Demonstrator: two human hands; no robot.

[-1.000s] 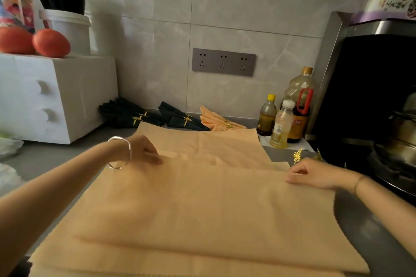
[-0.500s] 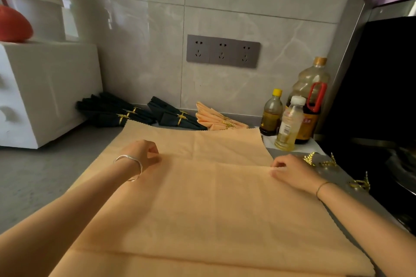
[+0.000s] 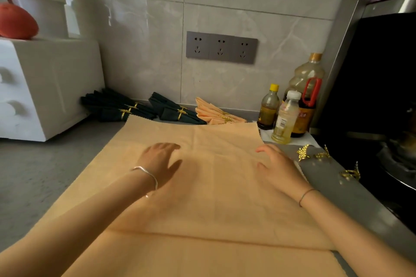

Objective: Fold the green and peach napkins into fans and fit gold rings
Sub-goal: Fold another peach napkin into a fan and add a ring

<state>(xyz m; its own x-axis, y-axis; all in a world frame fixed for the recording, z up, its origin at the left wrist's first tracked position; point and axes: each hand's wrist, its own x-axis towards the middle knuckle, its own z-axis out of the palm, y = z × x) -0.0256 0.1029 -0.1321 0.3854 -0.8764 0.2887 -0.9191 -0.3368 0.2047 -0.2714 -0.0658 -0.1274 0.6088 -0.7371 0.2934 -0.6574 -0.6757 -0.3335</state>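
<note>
A grey counter (image 3: 45,175) fills the view, and one large peach napkin (image 3: 213,198) lies spread over its middle. A folded layer covers the napkin from a crease at 6 o'clock up to the hands.

At 9 o'clock stands one white cabinet (image 3: 56,85). At 3 o'clock is a dark stove (image 3: 382,96).

The left hand (image 3: 161,157) lies flat on the napkin just left of centre, fingers spread. The right hand (image 3: 279,166) rests near the napkin's right edge, fingers loose. The hands are apart and neither grips anything.

Against the wall at 12 o'clock lie three green fans (image 3: 112,108), each banded in gold, and a small pile of peach fans (image 3: 211,112) whose number I cannot tell. Three bottles (image 3: 286,119) stand at 1 o'clock. Three loose rings (image 3: 302,152) lie on bare counter at 3 o'clock.

The napkin's far edge reaches the fans. Open counter lies at 9 o'clock, and only a narrow strip lies between the napkin and the stove.

Half a second ago both hands pinched the fold with curled fingers. Now they have let go and flattened, and the left hand has moved inward.
</note>
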